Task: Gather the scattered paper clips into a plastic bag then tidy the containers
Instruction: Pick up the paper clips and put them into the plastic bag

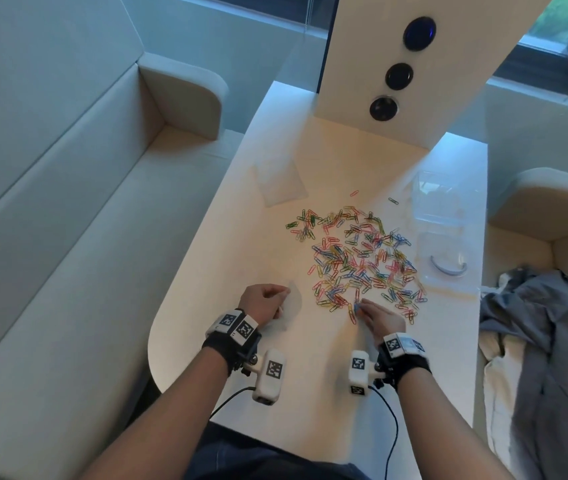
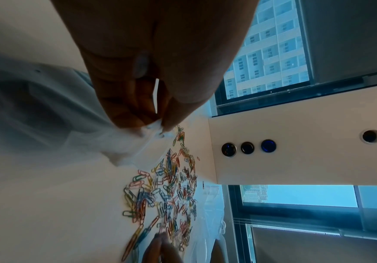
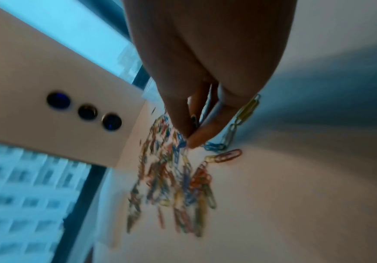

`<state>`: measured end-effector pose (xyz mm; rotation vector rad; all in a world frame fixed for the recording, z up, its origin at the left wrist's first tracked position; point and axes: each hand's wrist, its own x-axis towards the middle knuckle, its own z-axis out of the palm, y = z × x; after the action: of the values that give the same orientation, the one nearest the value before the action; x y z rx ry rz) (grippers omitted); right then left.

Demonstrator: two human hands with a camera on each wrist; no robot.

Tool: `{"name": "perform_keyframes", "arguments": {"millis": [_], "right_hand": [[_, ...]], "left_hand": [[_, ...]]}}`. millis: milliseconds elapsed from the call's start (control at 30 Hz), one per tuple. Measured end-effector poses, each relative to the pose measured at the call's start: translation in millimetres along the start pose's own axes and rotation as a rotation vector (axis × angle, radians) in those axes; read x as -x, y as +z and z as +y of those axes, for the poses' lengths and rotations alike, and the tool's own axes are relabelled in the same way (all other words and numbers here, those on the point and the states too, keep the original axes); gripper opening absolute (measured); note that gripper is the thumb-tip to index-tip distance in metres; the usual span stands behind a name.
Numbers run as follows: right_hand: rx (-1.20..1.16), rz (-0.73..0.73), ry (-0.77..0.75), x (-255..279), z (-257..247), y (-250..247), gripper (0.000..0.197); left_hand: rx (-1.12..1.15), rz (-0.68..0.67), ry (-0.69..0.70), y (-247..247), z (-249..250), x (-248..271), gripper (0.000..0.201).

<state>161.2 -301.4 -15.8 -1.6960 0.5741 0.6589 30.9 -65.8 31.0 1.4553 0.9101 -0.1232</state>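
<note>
While the paper clips (image 1: 358, 258) lie scattered mid-table, toward two o'clock of the right hand (image 1: 381, 320) pinching a few at the pile's near edge, linked clips may drag — the left hand (image 1: 262, 303) pinches the plastic bag (image 1: 289, 308) at nine o'clock, its mouth perhaps shut.

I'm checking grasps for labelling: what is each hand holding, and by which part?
The left hand pinches the clear plastic bag at its edge. The right hand pinches paper clips at the pile's near edge with its fingertips.
</note>
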Motion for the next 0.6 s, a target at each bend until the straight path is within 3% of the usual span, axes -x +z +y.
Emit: {"name": "perform_keyframes", "arguments": {"millis": [100,167,233,300,400,533,600], "right_hand": [[-0.463,-0.23,0.146,22,-15,12,0.023],[-0.544,-0.36,0.157,40,-24,23,0.021],[-0.432,-0.446,0.103,55,-27,34,0.019],[-0.222,-0.441,-0.005,62,-26,44,0.018],[0.134,-0.341,-0.213,65,-21,52,0.021],[0.347,-0.281,-0.331,70,-18,57,0.033],[0.538,-0.215,-0.477,73,-19,55,0.028]], "left_hand": [[0.011,-0.022,-0.011,13,1,-2,0.017],[0.012,-0.031,-0.015,23,3,-2,0.017],[0.006,-0.043,-0.001,32,5,-2,0.016],[-0.007,-0.071,0.026,39,7,1,0.013],[-0.026,-0.103,0.063,44,7,2,0.013],[-0.036,-0.121,0.085,48,6,3,0.015],[-0.041,-0.138,0.091,49,7,3,0.017]]}}
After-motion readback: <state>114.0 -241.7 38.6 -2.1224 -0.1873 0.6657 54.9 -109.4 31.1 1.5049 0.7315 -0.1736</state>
